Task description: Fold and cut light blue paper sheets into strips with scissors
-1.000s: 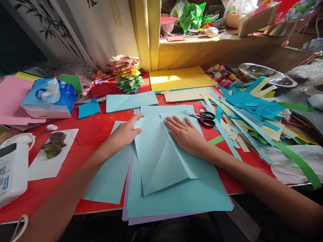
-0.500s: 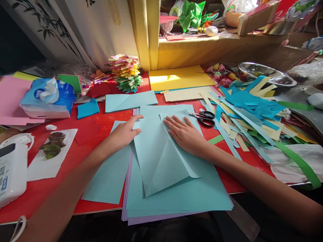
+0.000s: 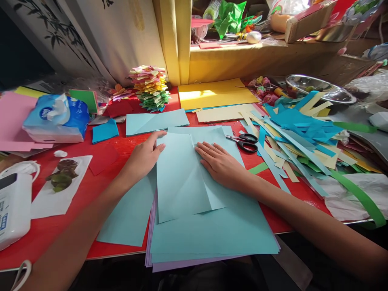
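A light blue sheet of paper with several creases lies on a stack of larger blue sheets; lilac paper shows under the stack. At the sheet's upper left edge is my left hand, thumb and index finger apart, their tips touching the paper; its other fingers are mostly hidden. My right hand lies flat on the right part of the sheet, fingers stretched out. Just beyond it rest black-handled scissors, blades pointing left. Another blue sheet lies partly beneath my left forearm.
Cut paper strips are heaped at the right, before a metal bowl. A tissue pack and a white device stand left on the red table. A layered paper piece and yellow paper are behind.
The creased sheet has turned and shifted left, its lower edge now higher and flatter. My left hand has moved slightly left with its edge; my right hand stays nearly in place.
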A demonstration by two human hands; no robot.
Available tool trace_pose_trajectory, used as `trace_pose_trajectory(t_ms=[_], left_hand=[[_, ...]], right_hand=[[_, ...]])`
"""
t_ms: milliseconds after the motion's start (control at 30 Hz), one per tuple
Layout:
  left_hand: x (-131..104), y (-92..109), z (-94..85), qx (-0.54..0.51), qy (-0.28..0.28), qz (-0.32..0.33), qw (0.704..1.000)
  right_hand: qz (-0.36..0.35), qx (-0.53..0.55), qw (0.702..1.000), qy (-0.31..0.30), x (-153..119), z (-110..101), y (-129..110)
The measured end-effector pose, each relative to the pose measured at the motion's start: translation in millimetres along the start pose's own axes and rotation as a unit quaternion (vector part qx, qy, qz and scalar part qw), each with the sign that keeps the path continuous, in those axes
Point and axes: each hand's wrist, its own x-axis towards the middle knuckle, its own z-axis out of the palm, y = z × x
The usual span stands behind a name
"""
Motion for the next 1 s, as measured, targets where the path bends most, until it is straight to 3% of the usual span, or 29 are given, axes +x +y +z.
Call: trace_pose_trajectory(t_ms=[133,300,800,1000], left_hand=[[1,-4,-2.6,0.007,-0.075,-0.010,0.997],[-1,-1,-1.8,0.001,-0.108,-0.016,0.994],[-3,-2,2.9,0.002,-0.137,0.002,0.991],[-4,2,4.6,0.029,-0.091,-0.019,0.995]], right_hand=[[0.013,0.001,1.000,-0.005,2,4,3],[0.032,-0.007,0.999,-0.008,4,4,1],[0.031,-0.007,0.999,0.013,6,5,4],[0.043,-0.040,0.998,0.039,16,1,3]])
